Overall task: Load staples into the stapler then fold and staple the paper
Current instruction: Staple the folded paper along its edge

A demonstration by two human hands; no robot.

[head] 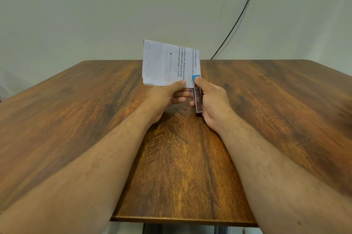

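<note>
One folded sheet of printed paper (167, 64) stands upright in the air above the middle of the surface (76, 119), its lines of text running sideways. It is folded into layers, the edges showing at its lower left corner. One stapler (197, 98), metal with a blue tip, grips the paper's lower right corner; the blue tip sits against the sheet and the metal body slants down toward the near side.

Two bare hands hold these things. The left hand (165, 98) pinches the paper's lower edge, thumb pressed on the near face and the other fingers (181, 96) curled behind the sheet. The right hand (213, 104) is wrapped around the stapler, thumb lying on the top near the blue tip, the rest of its fingers closed around the far side of the body. The two hands almost touch.

Both forearms reach in from the near edge. The wooden surface carries nothing else. One dark cable (240, 16) runs down the pale wall at far right.
</note>
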